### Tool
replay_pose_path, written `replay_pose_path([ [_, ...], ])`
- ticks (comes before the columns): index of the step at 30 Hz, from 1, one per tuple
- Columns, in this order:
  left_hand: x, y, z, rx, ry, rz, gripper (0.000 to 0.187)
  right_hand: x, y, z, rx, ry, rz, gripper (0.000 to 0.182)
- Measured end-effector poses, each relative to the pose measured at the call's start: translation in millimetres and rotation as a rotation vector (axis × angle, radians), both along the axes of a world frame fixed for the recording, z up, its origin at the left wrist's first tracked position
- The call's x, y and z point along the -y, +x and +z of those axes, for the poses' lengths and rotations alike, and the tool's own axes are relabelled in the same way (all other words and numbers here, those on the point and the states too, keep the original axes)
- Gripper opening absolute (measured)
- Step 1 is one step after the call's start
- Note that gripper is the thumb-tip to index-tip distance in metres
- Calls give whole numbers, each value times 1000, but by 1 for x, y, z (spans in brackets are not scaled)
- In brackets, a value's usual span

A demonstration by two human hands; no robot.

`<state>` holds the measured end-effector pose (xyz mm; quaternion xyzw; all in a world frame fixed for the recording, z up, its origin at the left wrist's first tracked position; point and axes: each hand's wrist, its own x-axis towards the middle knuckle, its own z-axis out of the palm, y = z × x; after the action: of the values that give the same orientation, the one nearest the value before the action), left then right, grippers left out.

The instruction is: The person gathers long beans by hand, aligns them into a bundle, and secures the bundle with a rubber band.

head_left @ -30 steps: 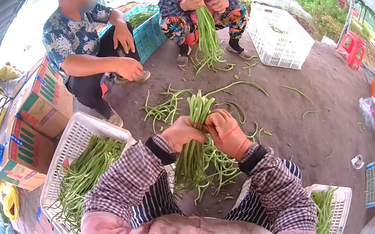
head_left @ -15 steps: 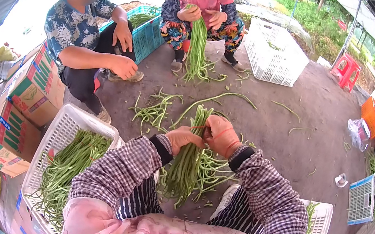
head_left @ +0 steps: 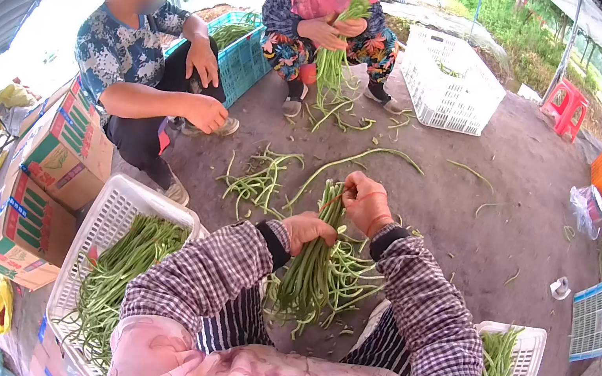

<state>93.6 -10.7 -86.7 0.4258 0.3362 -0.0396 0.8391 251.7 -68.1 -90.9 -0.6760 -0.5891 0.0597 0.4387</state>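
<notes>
Long beans, one bundle (head_left: 317, 258) — held upright between the knees, over the dirt floor.
Left hand (head_left: 307, 230) clenched round its middle; right hand (head_left: 367, 203) pinches a red band (head_left: 347, 195) at the top — white crate (head_left: 110, 212) of beans at left.

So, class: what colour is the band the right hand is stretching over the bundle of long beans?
Red, a thin band pulled by the right hand, seen in the head view.
</notes>
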Motion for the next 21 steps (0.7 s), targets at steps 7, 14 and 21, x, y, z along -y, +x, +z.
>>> replay_pose_path([
  [7, 30, -18, -8, -150, 540, -310, 25, -13, 55, 10, -121, 111, -217, 7],
  [14, 3, -37, 37, 171, 114, 287, 17, 46, 1, 75, -887, -75, 257, 9],
  [21, 9, -30, 44, 465, 181, 426, 15, 51, -26, 75, -857, -169, 368, 14],
])
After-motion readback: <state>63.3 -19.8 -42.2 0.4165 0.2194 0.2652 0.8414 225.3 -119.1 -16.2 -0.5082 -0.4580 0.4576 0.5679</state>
